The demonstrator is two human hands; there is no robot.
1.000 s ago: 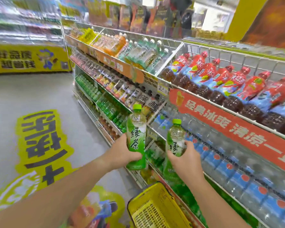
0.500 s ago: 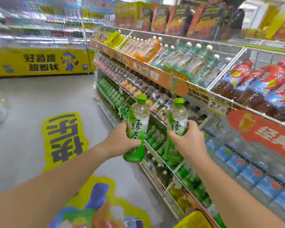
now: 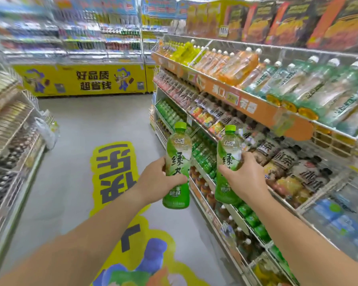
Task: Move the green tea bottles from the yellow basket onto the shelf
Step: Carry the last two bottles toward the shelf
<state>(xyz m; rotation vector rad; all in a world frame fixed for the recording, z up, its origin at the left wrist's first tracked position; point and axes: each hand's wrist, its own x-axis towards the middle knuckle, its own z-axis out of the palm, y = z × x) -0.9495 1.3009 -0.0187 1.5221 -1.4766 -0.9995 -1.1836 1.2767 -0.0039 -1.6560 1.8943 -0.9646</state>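
I hold two green tea bottles upright over the aisle, each with a green cap and a green-and-white label. My left hand [image 3: 159,180] grips the left green tea bottle [image 3: 177,153] around its middle. My right hand [image 3: 244,176] grips the right green tea bottle [image 3: 227,155] the same way, close to the shelf front. A row of green bottles [image 3: 203,155] lies on the shelf [image 3: 205,176] just behind and to the right of the two bottles. The yellow basket is out of view.
The drinks shelving [image 3: 246,104] runs along my right, full of orange, clear and dark bottles. A second rack [image 3: 10,141] lines the left. The grey floor carries a yellow floor sticker [image 3: 116,162]. A yellow freezer counter [image 3: 85,79] closes the aisle's far end.
The view has swung left along the aisle, and the yellow basket has dropped out of sight. Both hands still hold their bottles, now side by side and level.
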